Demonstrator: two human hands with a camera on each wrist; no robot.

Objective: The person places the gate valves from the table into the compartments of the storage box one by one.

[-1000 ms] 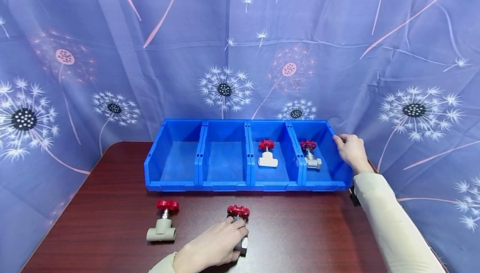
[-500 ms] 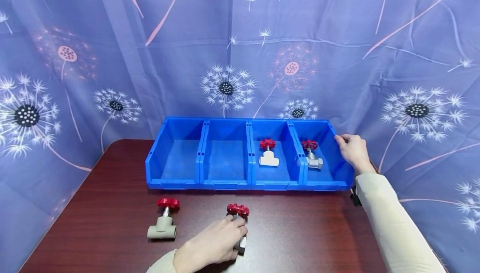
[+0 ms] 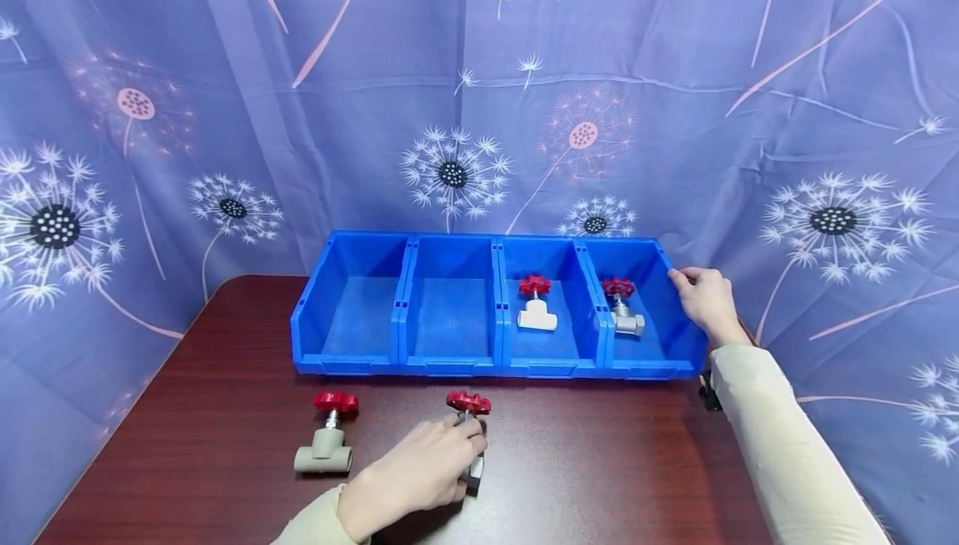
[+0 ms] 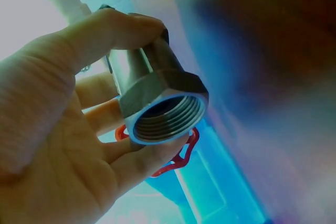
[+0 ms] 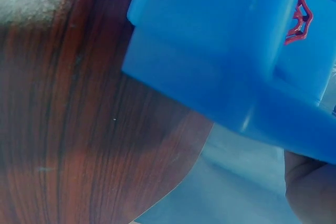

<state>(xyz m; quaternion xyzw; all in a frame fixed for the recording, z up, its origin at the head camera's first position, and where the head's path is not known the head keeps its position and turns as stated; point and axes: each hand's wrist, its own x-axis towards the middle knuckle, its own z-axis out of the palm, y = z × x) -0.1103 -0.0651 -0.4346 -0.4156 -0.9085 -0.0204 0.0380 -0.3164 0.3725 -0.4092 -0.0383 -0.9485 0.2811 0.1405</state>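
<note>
In the head view my left hand [image 3: 419,463] grips a metal gate valve [image 3: 474,473] with a red handwheel, in front of the bins. The left wrist view shows the thumb over the body of this valve [image 4: 152,72] and fingers behind it, its threaded hex end facing the camera. Off to the right, my right hand [image 3: 707,304] holds the right side wall of the blue bin row [image 3: 453,368]. Part of that hand [image 5: 312,187] shows under the bin rim in the right wrist view. A beige tee-shaped valve [image 3: 324,449] with a red handwheel lies left of my left hand.
The bin row has several compartments. A white valve [image 3: 537,316] lies in the third from the left, a silver valve [image 3: 628,322] in the rightmost. The dark wood table [image 3: 225,412] ends at a patterned curtain [image 3: 360,154] behind and on both sides.
My left hand has moved slightly forward and left with the metal valve, towards the bins. The right hand keeps its hold on the bin wall.
</note>
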